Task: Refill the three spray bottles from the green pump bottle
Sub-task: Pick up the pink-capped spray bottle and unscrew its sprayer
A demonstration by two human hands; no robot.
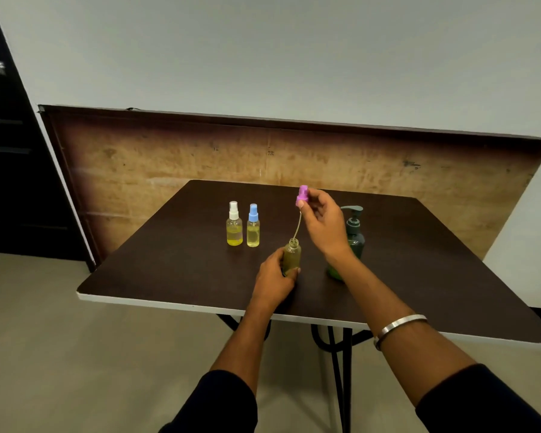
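Left hand: you are wrapping your left hand around the lower body of the open spray bottle, fingers curled on its left side and thumb pressed across its near side, keeping it upright on the table.
Right hand: you are holding your right hand above and to the right of that bottle, thumb and forefinger pinching the pink spray cap, the other fingers loosely curled.
Pink spray cap: it is hanging clear of the bottle's neck, its thin dip tube trailing down, with the tube's lower end at the bottle's mouth.
Open spray bottle: it is standing near the middle of the table, showing a dull yellowish liquid; you cannot tell its level behind your fingers.
Other spray bottles: the white-capped bottle and the blue-capped bottle are standing just beside each other, to the far left of the open one, both capped and part filled with yellow liquid.
Green pump bottle: it is standing upright on the right, partly hidden behind your right wrist, its pump head pointing left.
Bangle: you are wearing a metal bangle on your right forearm.
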